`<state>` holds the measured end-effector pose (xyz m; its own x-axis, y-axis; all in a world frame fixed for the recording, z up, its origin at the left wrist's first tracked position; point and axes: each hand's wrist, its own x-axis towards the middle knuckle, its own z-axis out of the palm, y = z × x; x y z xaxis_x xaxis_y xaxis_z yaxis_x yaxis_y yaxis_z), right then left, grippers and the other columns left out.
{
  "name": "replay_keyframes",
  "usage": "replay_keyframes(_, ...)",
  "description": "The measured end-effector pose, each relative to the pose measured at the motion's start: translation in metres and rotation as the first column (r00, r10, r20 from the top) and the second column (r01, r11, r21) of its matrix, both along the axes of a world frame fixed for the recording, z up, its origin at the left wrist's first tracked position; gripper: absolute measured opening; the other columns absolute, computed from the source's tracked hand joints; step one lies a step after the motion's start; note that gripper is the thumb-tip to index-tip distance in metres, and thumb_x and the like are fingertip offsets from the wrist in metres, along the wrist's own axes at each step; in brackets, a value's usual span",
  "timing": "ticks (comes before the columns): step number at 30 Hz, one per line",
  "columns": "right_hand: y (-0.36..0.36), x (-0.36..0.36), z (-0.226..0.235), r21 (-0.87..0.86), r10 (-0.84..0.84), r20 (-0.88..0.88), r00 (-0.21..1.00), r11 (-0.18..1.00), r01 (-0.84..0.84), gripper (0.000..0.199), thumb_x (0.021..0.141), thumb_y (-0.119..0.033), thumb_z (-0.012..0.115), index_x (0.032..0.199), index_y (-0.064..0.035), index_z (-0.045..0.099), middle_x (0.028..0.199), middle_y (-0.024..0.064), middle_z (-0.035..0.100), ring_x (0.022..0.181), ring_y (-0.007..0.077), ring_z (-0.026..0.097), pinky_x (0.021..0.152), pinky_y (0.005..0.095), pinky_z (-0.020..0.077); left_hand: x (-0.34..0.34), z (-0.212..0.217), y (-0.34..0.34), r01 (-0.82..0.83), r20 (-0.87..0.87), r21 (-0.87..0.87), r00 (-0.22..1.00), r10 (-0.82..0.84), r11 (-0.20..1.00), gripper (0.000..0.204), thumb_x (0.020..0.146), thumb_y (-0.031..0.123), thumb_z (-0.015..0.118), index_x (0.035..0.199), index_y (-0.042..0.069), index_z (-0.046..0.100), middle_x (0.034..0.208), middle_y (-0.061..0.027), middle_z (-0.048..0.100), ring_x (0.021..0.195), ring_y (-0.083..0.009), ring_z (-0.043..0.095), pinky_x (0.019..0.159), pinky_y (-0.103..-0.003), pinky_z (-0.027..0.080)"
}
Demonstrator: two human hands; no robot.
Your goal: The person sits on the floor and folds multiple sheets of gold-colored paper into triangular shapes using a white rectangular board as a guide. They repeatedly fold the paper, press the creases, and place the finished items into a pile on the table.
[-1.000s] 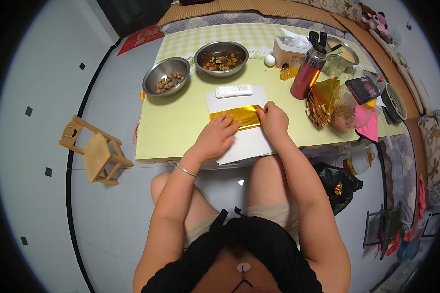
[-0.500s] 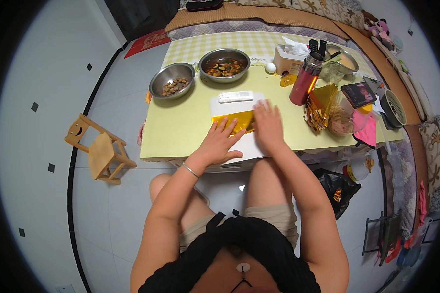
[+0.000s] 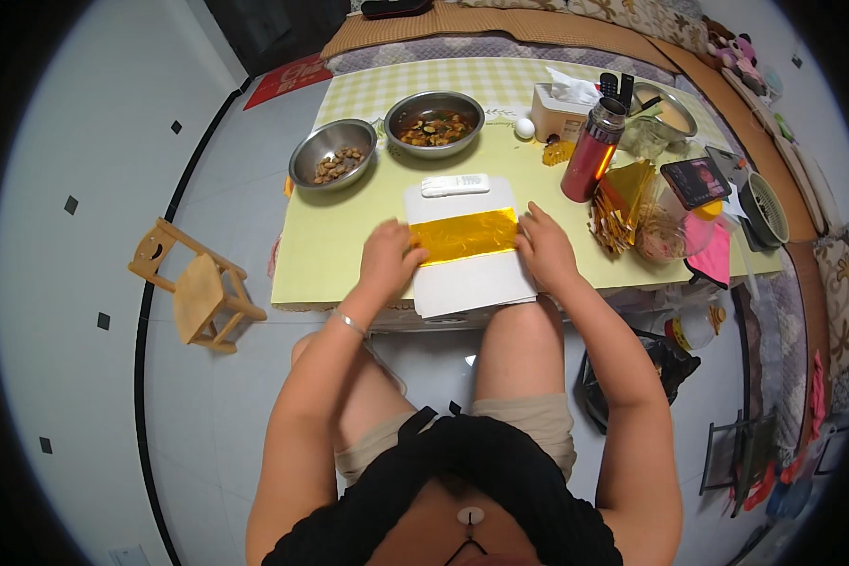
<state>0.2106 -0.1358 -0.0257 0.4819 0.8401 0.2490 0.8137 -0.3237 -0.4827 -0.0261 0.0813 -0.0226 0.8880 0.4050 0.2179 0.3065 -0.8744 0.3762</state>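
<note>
A strip of shiny gold foil paper (image 3: 464,235) lies flat across a white board (image 3: 472,286) at the near edge of the table. My left hand (image 3: 388,259) is at the strip's left end, fingers curled in and thumb side pressed together on its edge. Beside the right end is my right hand (image 3: 549,248), its thumb touching the foil's edge and its fingers apart, the index stretched away from me. A white oblong device (image 3: 455,186) rests on the board's far end, beyond the foil.
Two steel bowls with food, one with brown pieces (image 3: 333,155) and one with soupy food (image 3: 434,124), stand far left. At right are a red thermos (image 3: 594,151), a bundle of folded gold paper (image 3: 618,212), a phone (image 3: 694,182) and a tissue box (image 3: 558,113). A small wooden chair (image 3: 198,288) stands left.
Both my hands have moved off the foil's surface and apart, left hand to its left end and right hand to its right end. The whole strip now shows.
</note>
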Motion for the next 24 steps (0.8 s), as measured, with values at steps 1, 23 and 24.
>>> replay_keyframes(1, 0.008, 0.000, -0.008, 0.286, -0.074, 0.233, 0.970, 0.958, 0.005, 0.032, 0.092, -0.008, 0.066, 0.123, 0.0011, 0.066, 0.117, 0.0221, 0.069, 0.104, 0.0312, 0.069, 0.089, 0.0420, 0.0552, 0.012, 0.001, 0.005, -0.051, 0.068, 0.043, 0.997, 0.048, 0.998, 0.052, 0.078, 0.029, 0.082, 0.123, 0.007, 0.067, 0.126, -0.0166, 0.064, 0.125, -0.0374, 0.054, 0.104, -0.046, 0.044)
replay_keyframes(23, 0.032, 0.012, -0.003, 0.154, 0.066, -0.962, 0.266, 0.934, 0.324, 0.011, 0.098, -0.010, 0.064, 0.102, 0.0003, 0.064, 0.083, 0.0109, 0.071, 0.063, 0.0148, 0.069, 0.053, 0.0242, 0.0569, 0.025, 0.000, -0.004, -0.104, 0.104, -0.920, 0.865, 0.491, 0.378, 0.008, 0.087, -0.002, 0.073, 0.082, -0.001, 0.067, 0.082, -0.0073, 0.070, 0.071, -0.0129, 0.070, 0.059, -0.024, 0.057)
replay_keyframes(24, 0.030, 0.012, -0.001, 0.152, 0.068, -0.965, 0.253, 0.932, 0.330, 0.011, 0.098, -0.011, 0.065, 0.099, -0.0003, 0.065, 0.082, 0.0107, 0.071, 0.064, 0.0149, 0.069, 0.053, 0.0241, 0.0570, 0.024, 0.001, -0.007, -0.101, 0.101, -0.931, 0.851, 0.515, 0.350, 0.007, 0.089, 0.000, 0.071, 0.084, -0.001, 0.067, 0.081, -0.0083, 0.070, 0.072, -0.0142, 0.071, 0.058, -0.024, 0.057)
